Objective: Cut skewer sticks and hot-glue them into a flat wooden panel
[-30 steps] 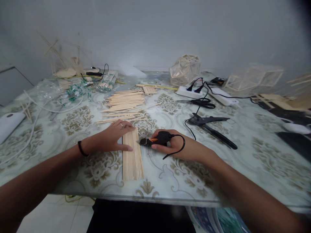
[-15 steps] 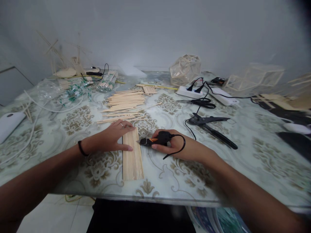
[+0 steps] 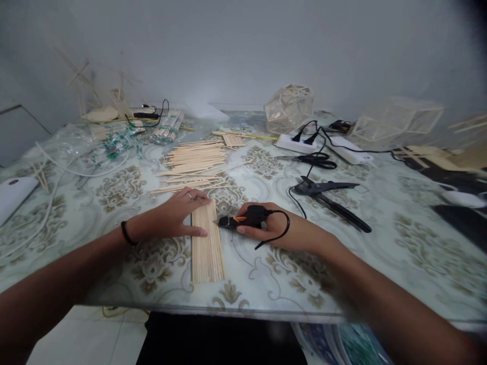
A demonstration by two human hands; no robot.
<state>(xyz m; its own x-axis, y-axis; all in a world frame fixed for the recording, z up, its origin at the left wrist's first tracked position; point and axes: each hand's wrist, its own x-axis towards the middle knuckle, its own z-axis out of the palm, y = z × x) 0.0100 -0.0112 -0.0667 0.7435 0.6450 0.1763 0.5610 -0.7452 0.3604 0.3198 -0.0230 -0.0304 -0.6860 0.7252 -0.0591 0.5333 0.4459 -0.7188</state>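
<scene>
**Inspector:** Position of the hands?

**Recorder:** The left hand (image 3: 173,218) lies flat with its fingers stretched out, pressing on the far end of the mat (image 3: 206,248). It grips nothing. The right hand (image 3: 274,228) is closed round the glue gun (image 3: 245,219), at 3 o'clock of the mat.

**Inspector:** Where is the nozzle?

**Recorder:** It points to 9 o'clock, with the tip at the mat's right edge, near the far end. I cannot tell whether it touches. The cord (image 3: 279,230) loops over the right wrist.

**Inspector:** Condition of the mat?

**Recorder:** Thin sticks lie side by side, close and even, running 12 to 6 o'clock on the table (image 3: 380,263), near its front edge. I see no gaps. Any glue on it is too small to make out.

**Inspector:** Progress, in your judgement?

**Recorder:** The laying looks done for this width, and the work in hand is at the right edge. A heap of loose sticks (image 3: 196,157) lies unused at 12 o'clock, well apart from the mat.

**Inspector:** Anything else nearby?

**Recorder:** A cutter (image 3: 331,197) lies at 2 o'clock. Beyond it is a power strip (image 3: 297,144) with plugs in.
</scene>
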